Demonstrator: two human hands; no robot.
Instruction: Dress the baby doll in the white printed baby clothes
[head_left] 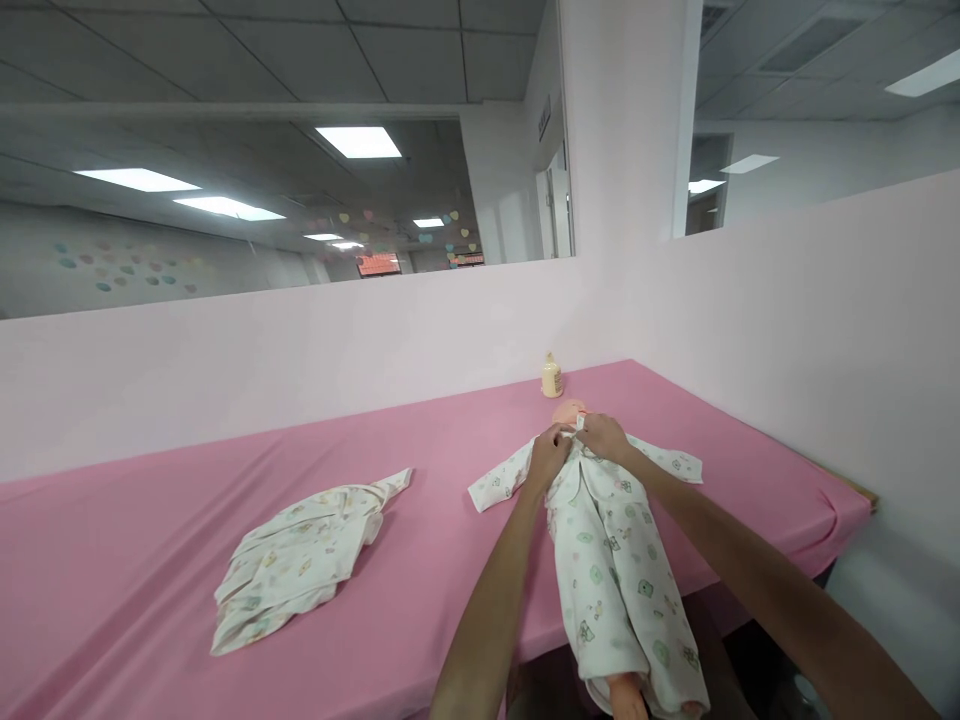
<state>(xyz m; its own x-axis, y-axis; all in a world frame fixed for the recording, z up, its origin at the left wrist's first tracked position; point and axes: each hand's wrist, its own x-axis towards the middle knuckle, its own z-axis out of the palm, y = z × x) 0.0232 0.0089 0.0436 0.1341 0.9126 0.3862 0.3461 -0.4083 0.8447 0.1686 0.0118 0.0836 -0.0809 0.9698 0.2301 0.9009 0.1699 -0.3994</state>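
A baby doll (pixel 570 412) lies on its back, its head toward the wall and its legs toward me. It wears a white printed baby top (pixel 511 476) with sleeves spread to both sides, and matching printed trousers (pixel 592 570). At the neck, my left hand (pixel 551 452) is closed on the top's left collar edge. Just beside it, my right hand (pixel 604 438) pinches the collar's right edge. The front panels part below my hands. Fingertips are partly hidden, and so is most of the doll's face. One foot (pixel 627 697) shows at a trouser cuff.
Pink cloth covers the table (pixel 442 560). A second printed baby garment (pixel 307 560) lies crumpled on the left. Behind the doll's head stands a cream pump bottle (pixel 551 378). Pale walls (pixel 300 370) with windows border the back and right.
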